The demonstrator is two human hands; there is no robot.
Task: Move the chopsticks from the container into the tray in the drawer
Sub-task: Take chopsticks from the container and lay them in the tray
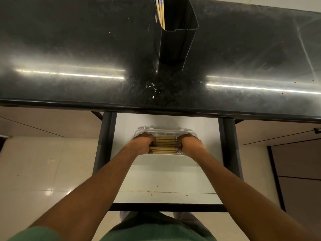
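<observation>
While both hands, left (142, 143) and right (189, 143), curled over the chopsticks' (165, 144) ends crosswise in the tray (166, 130), the remaining chopsticks (160, 12) stood in the container (175, 33) beyond on the bench (69, 49).

Glossy black speckled countertop (69, 49) above, pale tiled floor (43, 171) below, green shirt (156, 232).

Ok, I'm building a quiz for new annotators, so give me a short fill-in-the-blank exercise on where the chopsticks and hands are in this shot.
1. The black container stands on the dark ____.
2. The chopsticks in the tray lie in the white tray inside the open ____.
3. The left hand and right hand are at opposite ____ of that bundle.
4. A few chopsticks in the container lean against its ____ wall as the picture shows it.

Missing words: countertop; drawer; ends; left
</observation>
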